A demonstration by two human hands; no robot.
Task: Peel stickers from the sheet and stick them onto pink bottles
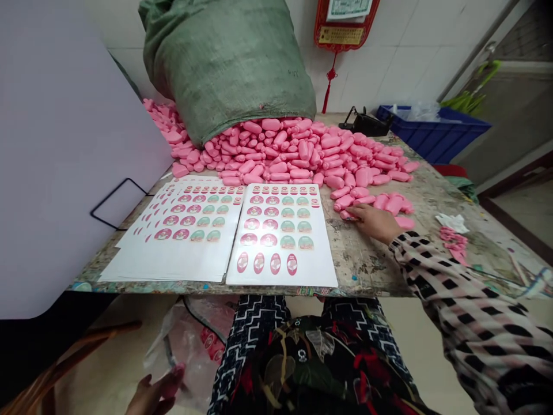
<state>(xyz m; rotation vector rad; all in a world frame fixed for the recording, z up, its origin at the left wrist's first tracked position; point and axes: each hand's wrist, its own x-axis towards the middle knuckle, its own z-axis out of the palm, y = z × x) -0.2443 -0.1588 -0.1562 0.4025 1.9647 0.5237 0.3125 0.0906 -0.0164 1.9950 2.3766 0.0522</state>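
My right hand (375,222) reaches over the table, its fingers together on a small pink bottle-shaped piece (344,203) at the near right edge of a heap of such pieces (276,151). Below the table's front edge, low at the left, my left hand (149,397) is closed around a pink piece (173,383), blurred and partly hidden by the fingers. Beneath that hand lies a clear plastic bag (173,328) with pink contents. Between the heap and my lap lie a sticker sheet (283,271) and a fanned stack of sticker sheets (173,259), printed in pink and green.
A big green sack (233,63) spills the heap at the back. A pale panel (73,155) blocks the left side. Behind the heap's right end are a black object (367,122) and a blue bin (436,135). Pink scraps (453,242) and white tissue (451,222) lie right.
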